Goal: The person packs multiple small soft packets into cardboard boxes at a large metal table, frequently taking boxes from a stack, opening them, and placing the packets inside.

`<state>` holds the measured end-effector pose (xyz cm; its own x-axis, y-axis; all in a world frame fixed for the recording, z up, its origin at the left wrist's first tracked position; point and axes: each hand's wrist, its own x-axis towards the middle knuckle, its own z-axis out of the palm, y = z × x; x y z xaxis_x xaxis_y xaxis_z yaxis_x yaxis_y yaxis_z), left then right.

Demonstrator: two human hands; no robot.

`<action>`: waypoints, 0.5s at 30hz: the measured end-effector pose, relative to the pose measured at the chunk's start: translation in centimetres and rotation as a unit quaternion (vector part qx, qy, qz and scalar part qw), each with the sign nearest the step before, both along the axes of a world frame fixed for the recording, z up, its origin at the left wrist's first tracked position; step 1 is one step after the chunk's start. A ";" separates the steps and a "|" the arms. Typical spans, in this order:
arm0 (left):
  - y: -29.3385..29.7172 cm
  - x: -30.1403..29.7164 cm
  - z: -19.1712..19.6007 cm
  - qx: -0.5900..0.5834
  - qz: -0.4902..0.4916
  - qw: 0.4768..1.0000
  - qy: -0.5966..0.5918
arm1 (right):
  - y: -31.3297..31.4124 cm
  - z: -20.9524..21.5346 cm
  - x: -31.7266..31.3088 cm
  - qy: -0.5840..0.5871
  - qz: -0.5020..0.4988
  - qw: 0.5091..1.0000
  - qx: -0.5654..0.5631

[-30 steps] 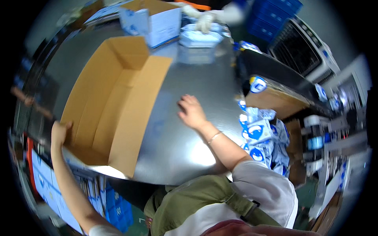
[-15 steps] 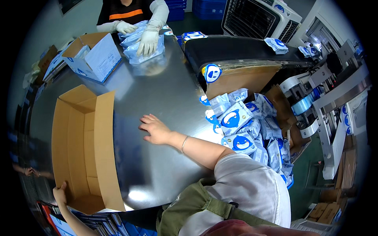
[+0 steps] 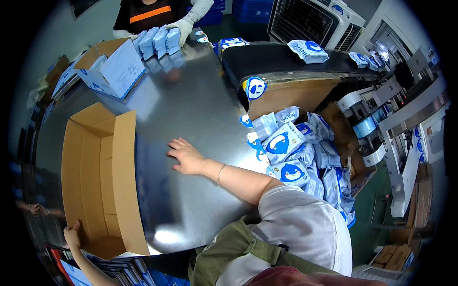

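An open brown cardboard box (image 3: 106, 157), its inside bare, stands on the left of the metal table (image 3: 183, 107). At the box's near left corner, my left hand (image 3: 72, 235) grips the edge. My right hand (image 3: 187, 156) lies palm down on the tabletop, right of the box, fingers spread and holding nothing. Across the table, a co-worker's gloved hand (image 3: 181, 29) is on a row of upright blue-and-white soft packs (image 3: 153, 44), beside a white and blue carton (image 3: 114, 69).
Right of the table, a large carton (image 3: 355, 159) is heaped with blue-and-white packs (image 3: 286, 143). Behind it runs a black conveyor belt (image 3: 262, 56) carrying more packs (image 3: 309, 51) from a machine (image 3: 377, 114). A large air cooler (image 3: 310, 24) stands at the back.
The co-worker has drawn the packs together and stood them upright in a row by the carton. Packs on the belt have moved left. My hands have stayed in place.
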<state>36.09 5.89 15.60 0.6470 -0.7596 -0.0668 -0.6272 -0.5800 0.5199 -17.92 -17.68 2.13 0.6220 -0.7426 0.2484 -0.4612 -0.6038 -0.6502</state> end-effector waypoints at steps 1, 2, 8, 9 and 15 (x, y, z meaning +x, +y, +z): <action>0.0 0.3 -0.1 0.003 0.004 1.000 0.005 | 0.0 -0.1 0.0 0.000 0.001 1.000 -0.001; 0.0 0.5 -0.3 0.005 0.007 1.000 0.011 | -0.1 -0.1 -0.1 0.001 0.001 1.000 -0.001; -0.3 -0.8 0.1 -0.037 -0.009 0.996 0.075 | -0.1 -0.1 -0.3 0.003 0.003 1.000 -0.012; -0.3 -0.7 0.1 -0.030 -0.007 0.997 0.070 | 0.0 -0.2 -0.2 -0.001 0.000 1.000 -0.012; 0.7 0.2 -0.5 -0.040 -0.009 0.998 0.056 | -0.1 -0.5 0.4 0.002 -0.004 1.000 -0.016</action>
<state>36.32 6.63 15.11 0.6245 -0.7773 -0.0762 -0.5736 -0.5227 0.6307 -17.49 -17.78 1.60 0.6176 -0.7388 0.2699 -0.4680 -0.6209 -0.6289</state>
